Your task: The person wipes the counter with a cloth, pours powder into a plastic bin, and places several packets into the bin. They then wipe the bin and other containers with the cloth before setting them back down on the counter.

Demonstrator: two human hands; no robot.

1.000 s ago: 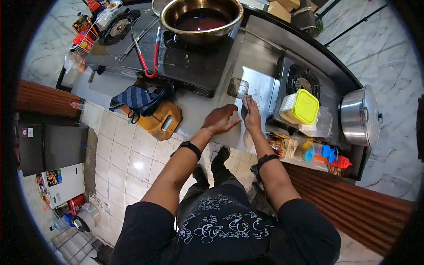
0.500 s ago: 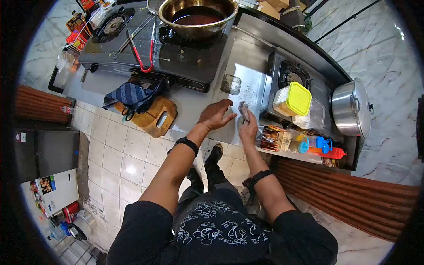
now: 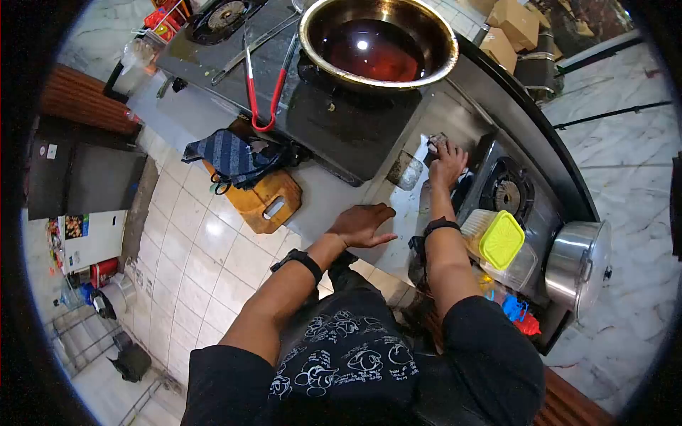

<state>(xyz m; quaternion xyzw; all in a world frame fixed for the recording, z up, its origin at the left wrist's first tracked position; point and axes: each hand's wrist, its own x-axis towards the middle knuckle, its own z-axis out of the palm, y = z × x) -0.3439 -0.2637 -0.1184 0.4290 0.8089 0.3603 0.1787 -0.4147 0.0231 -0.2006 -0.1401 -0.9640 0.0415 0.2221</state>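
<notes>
Hands number two: left hand (image 3: 362, 227) spread wide, right hand (image 3: 447, 167) gripping one small crumpled grey wad (image 3: 435, 140) above one silver metal counter (image 3: 406, 214).

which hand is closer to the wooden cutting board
Left. The left hand is just to the right of the wooden cutting board, apart from it; the right hand is farther right, beside the smaller gas stove.
</notes>
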